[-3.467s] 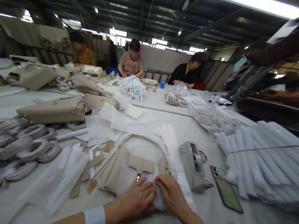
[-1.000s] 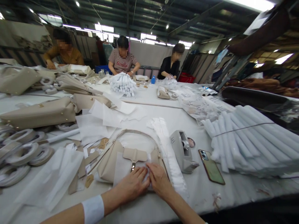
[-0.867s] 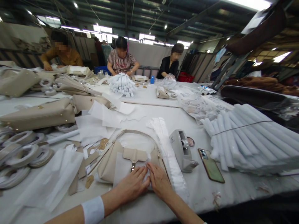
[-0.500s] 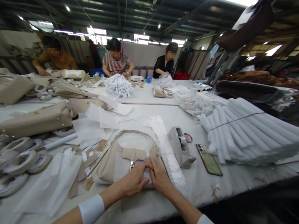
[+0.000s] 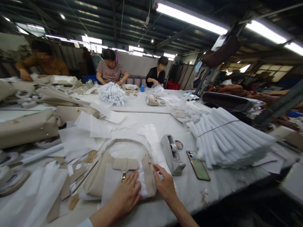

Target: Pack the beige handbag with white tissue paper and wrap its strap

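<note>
A beige handbag [image 5: 96, 179] lies on the white-covered table in front of me, its strap arched away at the back. Its flap [image 5: 125, 164] has a gold-coloured clasp [image 5: 123, 177]. Thin white tissue paper [image 5: 108, 181] is tucked around the clasp and over the bag's front. My left hand [image 5: 127, 192] rests flat on the tissue and bag front, just below the flap, fingers extended. At the bag's right side, my right hand [image 5: 164, 183] hovers by the edge with its fingers apart and bent, holding nothing that I can see.
Right of the bag stand a grey tape dispenser [image 5: 174, 157] and a phone [image 5: 198, 166]. Beyond them lies a bundle of white padded tubes [image 5: 227, 135]. Tape rolls [image 5: 14, 179], paper sheets [image 5: 44, 192] and other beige bags [image 5: 28, 127] crowd the left. Co-workers [image 5: 111, 69] work across the table.
My hands were together at the tissue below the flap. They have parted: the left now lies flat on the bag, the right has moved to its right edge. The view has shifted right.
</note>
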`<state>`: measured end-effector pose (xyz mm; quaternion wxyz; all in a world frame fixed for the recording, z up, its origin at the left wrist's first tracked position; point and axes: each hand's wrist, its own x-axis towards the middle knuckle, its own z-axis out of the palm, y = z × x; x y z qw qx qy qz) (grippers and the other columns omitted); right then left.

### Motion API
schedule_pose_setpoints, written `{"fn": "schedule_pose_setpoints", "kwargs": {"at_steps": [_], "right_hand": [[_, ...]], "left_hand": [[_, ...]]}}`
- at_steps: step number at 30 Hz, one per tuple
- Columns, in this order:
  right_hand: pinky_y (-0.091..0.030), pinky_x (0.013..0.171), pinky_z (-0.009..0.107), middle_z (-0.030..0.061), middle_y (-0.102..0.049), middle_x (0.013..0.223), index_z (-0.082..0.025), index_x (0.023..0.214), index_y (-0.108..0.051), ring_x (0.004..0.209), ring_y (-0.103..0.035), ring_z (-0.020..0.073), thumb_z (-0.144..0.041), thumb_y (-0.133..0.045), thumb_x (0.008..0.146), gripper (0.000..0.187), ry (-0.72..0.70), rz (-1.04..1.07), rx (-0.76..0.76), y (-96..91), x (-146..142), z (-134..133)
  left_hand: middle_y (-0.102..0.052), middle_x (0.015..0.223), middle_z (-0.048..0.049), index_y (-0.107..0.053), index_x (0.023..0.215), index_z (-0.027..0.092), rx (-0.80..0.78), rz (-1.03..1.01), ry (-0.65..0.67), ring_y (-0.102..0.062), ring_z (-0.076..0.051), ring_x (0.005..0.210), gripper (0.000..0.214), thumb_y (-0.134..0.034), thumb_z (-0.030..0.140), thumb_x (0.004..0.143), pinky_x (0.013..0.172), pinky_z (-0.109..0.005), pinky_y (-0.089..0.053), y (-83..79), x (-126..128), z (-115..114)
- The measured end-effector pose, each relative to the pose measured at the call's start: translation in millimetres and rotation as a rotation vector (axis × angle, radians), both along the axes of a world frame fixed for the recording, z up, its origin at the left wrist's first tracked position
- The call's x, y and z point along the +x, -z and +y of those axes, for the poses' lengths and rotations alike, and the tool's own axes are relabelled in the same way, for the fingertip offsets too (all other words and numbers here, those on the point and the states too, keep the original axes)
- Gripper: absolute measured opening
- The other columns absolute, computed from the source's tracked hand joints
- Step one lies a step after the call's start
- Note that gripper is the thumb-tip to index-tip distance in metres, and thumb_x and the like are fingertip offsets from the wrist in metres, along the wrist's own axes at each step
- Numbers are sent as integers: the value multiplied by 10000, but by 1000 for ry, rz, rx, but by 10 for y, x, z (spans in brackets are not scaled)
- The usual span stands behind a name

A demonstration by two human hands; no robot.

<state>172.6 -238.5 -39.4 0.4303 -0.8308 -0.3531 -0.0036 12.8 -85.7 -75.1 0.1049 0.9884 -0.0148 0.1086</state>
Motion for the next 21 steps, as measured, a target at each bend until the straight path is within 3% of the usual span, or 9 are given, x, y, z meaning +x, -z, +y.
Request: {"fn": "schedule_pose_setpoints", "kwargs": {"at_steps": [3,5,8,11,17,21], "right_hand": [[-501,801,363,114,-687,1047,-161,1083,-656,886,-635,247,-496,-432,841,470,407,37,32,-221,437,-368],[-486,782,384,141,-688,1023,-128,1062,-663,893,-625,281,-543,-411,795,554,559,73,-14,-322,738,-579],[-472,701,379,115,-698,754,-145,775,-707,762,-626,294,-581,-453,723,508,519,144,-87,-355,1053,-724],[-459,622,327,53,-640,567,-188,568,-653,656,-617,253,-582,-478,699,450,403,227,-116,-308,1166,-689],[-437,543,284,50,-658,577,-192,568,-664,616,-615,217,-522,-549,667,363,353,336,-80,-290,1192,-572],[-419,498,279,47,-650,541,-189,559,-674,547,-594,202,-511,-587,629,341,401,363,-30,-312,1210,-565]], "left_hand": [[-349,1467,-159,-487,1186,184,-5,-9,2,-346,-311,1341,306,-484,318,911,1070,-498,-341,50,-3,-6],[-349,1466,-162,-496,1171,184,-3,-22,-11,-344,-323,1340,299,-490,327,908,1068,-513,-342,74,1,-10],[-349,1466,-162,-510,1158,187,-8,-25,-31,-330,-336,1346,301,-492,355,909,1071,-523,-335,99,9,-13],[-342,1472,-160,-509,1192,192,-6,2,-31,-320,-334,1352,344,-486,390,911,1081,-510,-327,129,16,-10],[-292,1499,-165,-308,1428,212,-5,32,-44,-288,-335,1368,575,-484,394,911,1091,-515,-302,212,17,-5],[-297,1492,-181,-362,1401,210,10,33,-42,-292,-355,1362,550,-513,386,902,1086,-524,-301,249,27,-8]]}}
